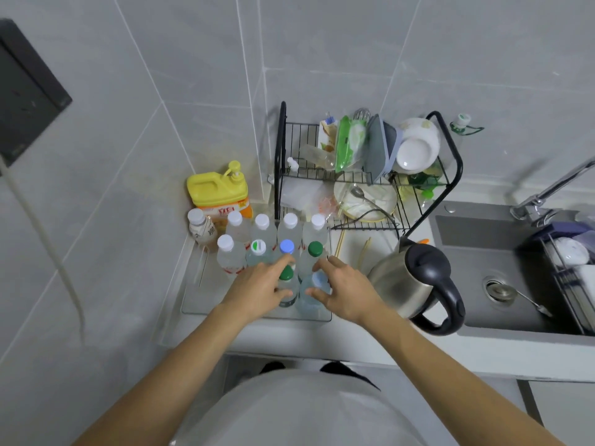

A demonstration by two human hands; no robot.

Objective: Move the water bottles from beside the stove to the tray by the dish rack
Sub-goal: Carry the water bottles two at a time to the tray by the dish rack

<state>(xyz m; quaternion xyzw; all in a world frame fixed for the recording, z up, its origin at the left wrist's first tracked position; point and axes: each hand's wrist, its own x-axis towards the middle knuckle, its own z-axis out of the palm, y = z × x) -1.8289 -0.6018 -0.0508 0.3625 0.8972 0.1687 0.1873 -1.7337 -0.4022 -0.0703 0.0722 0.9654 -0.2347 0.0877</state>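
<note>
The water bottles (273, 246) are gathered upright in a clear tray (193, 304) on the worktop (354, 342), just in front of the dish rack (363, 175). A back row of four white-capped bottles is seen, then a row with white, green-and-white, blue and green caps, and nearest the person a green-capped bottle (286, 284) and a pale-blue-capped bottle (317, 291). The green-capped bottle is gripped by the left hand (260, 291), thumb and fingers curled round its body. The pale-blue-capped bottle is held by the right hand (344, 291), the fingers bent round its shoulder and cap.

Left of the tray, against the tiled wall, a small white-capped brown bottle (201, 228) and a yellow pump jug (219, 191) are stood. In the rack's upper tier, packets, a grey container and white plates are kept; on the lower tier a plate with a spoon is laid. A steel kettle (415, 284) with a black lid and handle is stood just right of the tray, and beyond it a sink (502, 284) with a tap (547, 194) is seen
</note>
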